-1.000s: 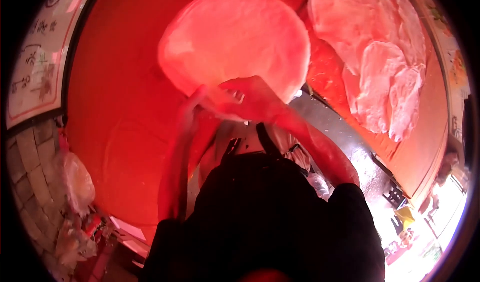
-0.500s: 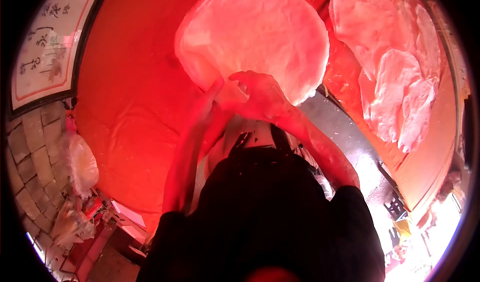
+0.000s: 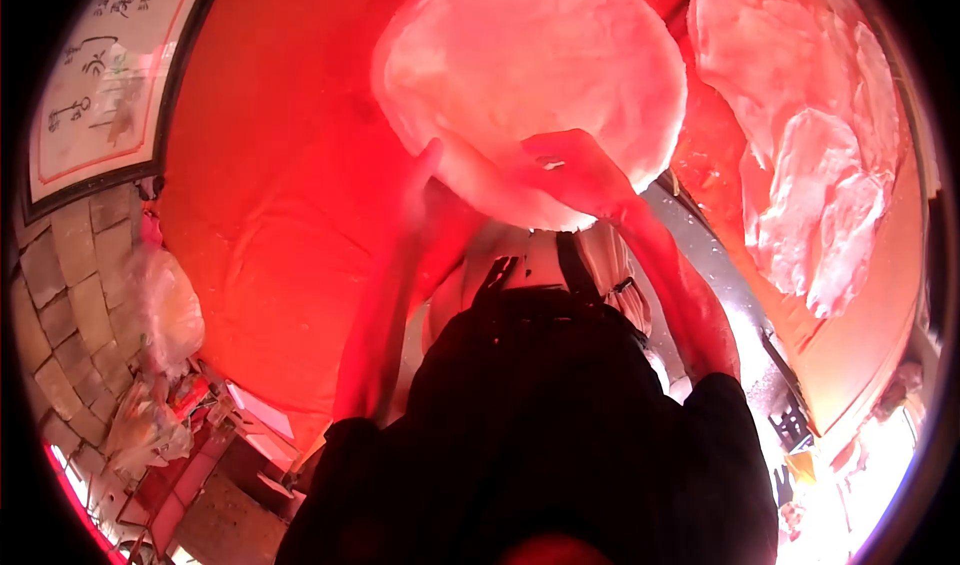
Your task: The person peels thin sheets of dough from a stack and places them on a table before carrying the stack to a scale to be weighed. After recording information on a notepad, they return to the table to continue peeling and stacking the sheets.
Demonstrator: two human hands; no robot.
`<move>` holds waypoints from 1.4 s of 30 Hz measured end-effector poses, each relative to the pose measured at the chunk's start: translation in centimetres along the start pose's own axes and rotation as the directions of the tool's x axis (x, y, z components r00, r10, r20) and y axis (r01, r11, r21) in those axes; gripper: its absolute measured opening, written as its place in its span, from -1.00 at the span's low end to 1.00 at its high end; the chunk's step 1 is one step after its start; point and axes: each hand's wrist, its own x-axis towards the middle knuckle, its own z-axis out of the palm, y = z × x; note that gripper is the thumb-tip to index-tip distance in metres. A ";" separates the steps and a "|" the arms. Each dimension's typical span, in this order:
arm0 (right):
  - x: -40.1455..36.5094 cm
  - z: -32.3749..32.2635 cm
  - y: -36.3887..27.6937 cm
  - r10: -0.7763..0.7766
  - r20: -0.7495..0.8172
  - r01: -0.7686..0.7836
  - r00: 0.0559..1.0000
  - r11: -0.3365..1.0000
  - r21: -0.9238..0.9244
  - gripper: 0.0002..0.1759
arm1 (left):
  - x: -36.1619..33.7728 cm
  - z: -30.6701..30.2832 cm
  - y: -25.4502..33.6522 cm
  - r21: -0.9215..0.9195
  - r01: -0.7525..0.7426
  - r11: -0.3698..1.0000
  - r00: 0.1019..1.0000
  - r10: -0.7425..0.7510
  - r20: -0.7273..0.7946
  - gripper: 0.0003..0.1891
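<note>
Two hands are working one big round sheet point(image 3: 530, 65) here, thin and pale, kind of like a giant wrapper or flatbread. It's hanging over a wide red surface point(image 3: 270, 165), and everything is glowing red from it.

Right hand point(image 3: 575, 175) is sitting on the near part of the sheet, a bit in from the bottom rim. The fingers are curling over it with the thumb tucking in against them, so it's pinching the sheet. A strip of the sheet is showing below the knuckles, and the rest is fanning out above and to both sides of the hand.

Left hand point(image 3: 425, 180) is coming up edge-on at the sheet's lower left rim, fingers pointing up and touching the edge. It's blurry and washed out, so I honestly can't tell if it's gripping or just pressing flat against it.

So both hands are sitting at the near bottom edge, close together, with nearly the whole disc lying beyond them.

Off to the right, well apart from the hands, a pile of similar sheets point(image 3: 800, 135) is lying overlapped on the same red surface. Top left, a framed panel with brush writing point(image 3: 95, 75) is hanging above a brick wall point(image 3: 60, 305), and a plastic bag point(image 3: 165, 310) is dangling by the bricks.
</note>
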 end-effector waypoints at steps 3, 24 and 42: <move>0.7 1.2 0.3 -0.159 -0.099 0.134 0.982 0.966 -0.221 -0.75 | -0.7 1.0 0.5 -0.019 -0.019 1.000 0.998 0.020 0.064 -0.57; -13.9 -22.9 -14.0 -0.564 -0.672 0.119 0.480 0.801 -0.587 -0.59 | 1.2 -8.7 2.6 0.201 -0.315 0.927 0.948 0.297 0.116 -0.53; -19.9 -16.7 10.3 0.428 -0.814 -0.087 0.392 0.898 0.431 -0.69 | 0.9 -13.2 2.1 0.151 -0.375 0.915 0.924 0.356 0.137 -0.55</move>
